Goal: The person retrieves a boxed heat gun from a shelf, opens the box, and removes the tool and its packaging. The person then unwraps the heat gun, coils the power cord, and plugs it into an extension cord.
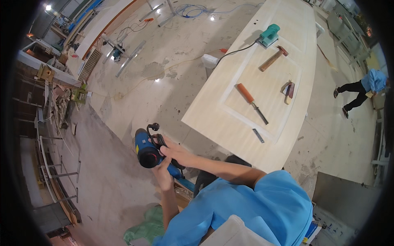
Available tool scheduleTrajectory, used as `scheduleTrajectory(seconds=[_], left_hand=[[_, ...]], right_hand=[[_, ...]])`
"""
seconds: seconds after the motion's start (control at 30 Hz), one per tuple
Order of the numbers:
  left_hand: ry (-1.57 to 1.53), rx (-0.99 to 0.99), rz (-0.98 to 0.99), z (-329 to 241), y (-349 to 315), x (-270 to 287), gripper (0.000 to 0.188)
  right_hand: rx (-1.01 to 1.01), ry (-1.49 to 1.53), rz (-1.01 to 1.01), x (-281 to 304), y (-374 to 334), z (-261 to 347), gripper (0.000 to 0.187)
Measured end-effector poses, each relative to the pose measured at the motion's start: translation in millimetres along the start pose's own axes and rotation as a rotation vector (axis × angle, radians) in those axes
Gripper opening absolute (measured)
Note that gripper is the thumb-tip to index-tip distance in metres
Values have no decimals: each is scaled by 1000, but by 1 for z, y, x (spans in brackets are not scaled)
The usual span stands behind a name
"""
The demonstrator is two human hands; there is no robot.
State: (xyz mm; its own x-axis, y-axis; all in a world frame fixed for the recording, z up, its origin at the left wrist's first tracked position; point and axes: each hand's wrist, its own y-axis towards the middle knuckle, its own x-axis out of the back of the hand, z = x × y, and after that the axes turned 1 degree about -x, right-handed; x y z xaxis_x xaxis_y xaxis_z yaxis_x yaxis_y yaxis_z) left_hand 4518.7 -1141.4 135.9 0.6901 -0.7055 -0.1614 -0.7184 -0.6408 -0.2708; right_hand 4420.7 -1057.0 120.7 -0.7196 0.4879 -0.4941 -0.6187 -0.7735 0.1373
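The door panel (205, 119) looks like pale, smooth wood. On it, the chisel (252, 102) has a grey metal blade, the hammer (272, 60) a matt wooden handle, and the sander (269, 35) a teal plastic casing. Left of the panel, the blue power tool (144, 146) is smooth plastic, its cord (159, 140) rubbery; the floor (162, 92) there is glossy, with rough, worn patches.

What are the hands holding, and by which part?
Apparently a blue heat gun: left hand at the handle, near the body; right hand on its coiled black cord; finger placement partly hidden.
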Motion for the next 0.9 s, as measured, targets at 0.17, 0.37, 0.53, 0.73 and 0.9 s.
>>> scheduleTrajectory(seconds=[0.17,0.37,0.53,0.73,0.9], left_hand=[[-34,-34,29,-50,51,47,52],[-89,-19,165,-79,126,82,53],[-122,174,151,-80,243,112,50],[-111,99,138,-110,374,100,38],[-191,27,141,-127,444,75,57]], right_hand=[[-65,204,-191,-5,64,-8,44],[-340,209,-115,-14,162,-15,33],[-84,335,-67,1,269,-29,22],[-29,327,-107,31,394,-28,16],[-8,162,-279,42,465,-34,27]])
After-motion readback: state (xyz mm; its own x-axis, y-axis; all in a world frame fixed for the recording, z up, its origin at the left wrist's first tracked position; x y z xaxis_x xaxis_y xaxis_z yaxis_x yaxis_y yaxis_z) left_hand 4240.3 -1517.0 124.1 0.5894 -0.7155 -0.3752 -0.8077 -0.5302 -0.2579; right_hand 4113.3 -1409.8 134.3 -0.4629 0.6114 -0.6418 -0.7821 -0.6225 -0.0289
